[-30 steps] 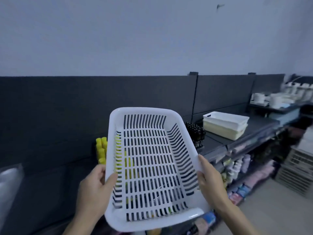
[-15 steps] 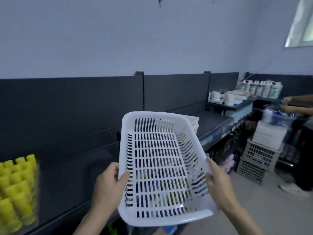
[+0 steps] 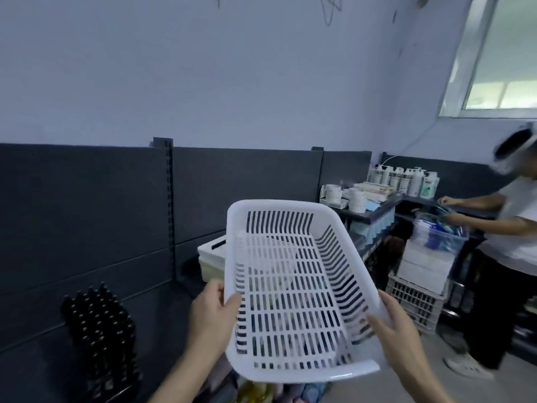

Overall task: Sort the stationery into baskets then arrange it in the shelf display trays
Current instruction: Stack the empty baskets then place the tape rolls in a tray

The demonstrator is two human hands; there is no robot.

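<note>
Swung rightward along the dark shelf (image 3: 247, 193), the view has lost the yellow stock; black bottles (image 3: 100, 324) now stand at the shelf's near-left edge. The white slotted basket (image 3: 290, 286), empty, is held tilted in the air before stacked trays (image 3: 210, 257). Left hand (image 3: 213, 312) and right hand (image 3: 398, 330), apart, each clamp one long side rim. Judged light, stiff, slightly springy; the rims give the surest hold.

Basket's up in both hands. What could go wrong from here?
The white basket is tilted and held only at its side rims by the left hand and right hand; it might slip. Another person works on the right; a swing could hit them. Its slots may leak small stationery.
</note>
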